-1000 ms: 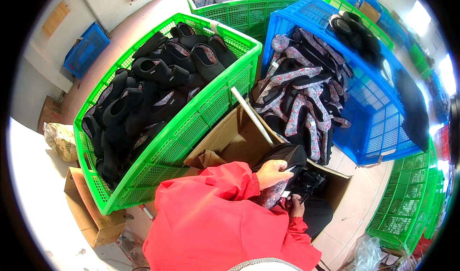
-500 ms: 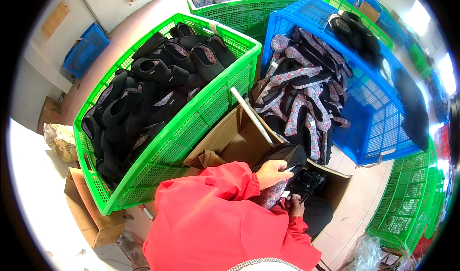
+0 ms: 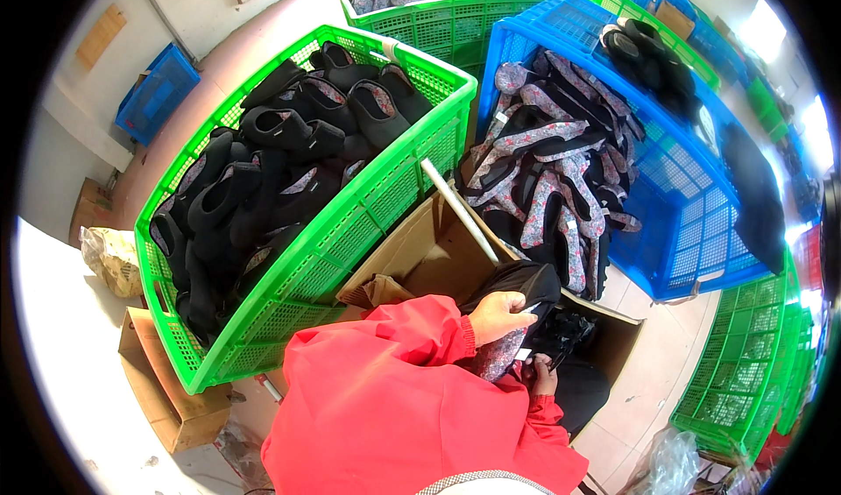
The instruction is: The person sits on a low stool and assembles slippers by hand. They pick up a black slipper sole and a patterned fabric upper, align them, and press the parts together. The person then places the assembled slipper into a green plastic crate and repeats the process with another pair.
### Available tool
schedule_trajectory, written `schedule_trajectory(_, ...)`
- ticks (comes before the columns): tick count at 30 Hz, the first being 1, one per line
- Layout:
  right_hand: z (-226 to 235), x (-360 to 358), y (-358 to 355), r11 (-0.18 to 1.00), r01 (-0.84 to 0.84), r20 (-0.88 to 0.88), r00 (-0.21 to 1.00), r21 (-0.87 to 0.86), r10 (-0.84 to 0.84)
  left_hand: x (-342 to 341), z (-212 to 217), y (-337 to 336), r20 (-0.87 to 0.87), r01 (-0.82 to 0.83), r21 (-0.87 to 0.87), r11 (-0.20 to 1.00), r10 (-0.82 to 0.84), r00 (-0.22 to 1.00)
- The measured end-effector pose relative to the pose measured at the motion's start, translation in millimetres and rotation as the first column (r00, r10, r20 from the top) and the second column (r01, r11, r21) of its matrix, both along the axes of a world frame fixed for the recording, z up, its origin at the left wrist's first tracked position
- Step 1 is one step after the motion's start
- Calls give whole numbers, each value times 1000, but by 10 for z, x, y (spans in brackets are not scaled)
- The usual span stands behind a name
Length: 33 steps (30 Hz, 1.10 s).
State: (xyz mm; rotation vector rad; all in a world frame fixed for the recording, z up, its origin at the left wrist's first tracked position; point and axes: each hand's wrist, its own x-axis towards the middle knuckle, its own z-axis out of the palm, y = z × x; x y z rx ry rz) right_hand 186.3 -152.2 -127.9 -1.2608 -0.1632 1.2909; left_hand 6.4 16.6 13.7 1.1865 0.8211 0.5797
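My left hand (image 3: 499, 318), in a red sleeve, is closed on a shoe upper (image 3: 501, 356) with floral lining and a small white tag. Close by on the right, my right hand (image 3: 544, 375) has its fingers bent together at the upper's edge. Something small and dark shows at those fingertips, too small to name. Under both hands is black cloth. Several more floral-lined black uppers (image 3: 574, 175) lie heaped beyond, by the blue crate (image 3: 670, 223).
Black shoes fill a big green crate (image 3: 350, 223) on the left. An open cardboard box (image 3: 429, 254) with a white pole (image 3: 459, 209) across it stands just ahead. More green crates (image 3: 740, 364) are at the right. A smaller cardboard box (image 3: 166, 399) sits at lower left.
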Motion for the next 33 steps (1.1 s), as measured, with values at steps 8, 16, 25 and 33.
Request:
schedule_trajectory(8, 228, 2, 29, 987, -48, 58, 997, -152, 58, 102, 104, -100, 80, -225, -133, 965, 237, 968)
schedule_trajectory(16, 356, -48, -15, 993, 64, 15, 998, -101, -63, 124, 36, -226, 240, -336, -272, 902, 401, 884)
schedule_trajectory(25, 858, -45, 0, 996, 2, 60, 998, 85, -7, 124, -157, -222, 250, -349, -113, 930, 367, 896)
schedule_trajectory(33, 1027, -138, 131, 945, -100, 179, 983, 312, 45, 155, -79, -274, 171, -354, -74, 933, 361, 917)
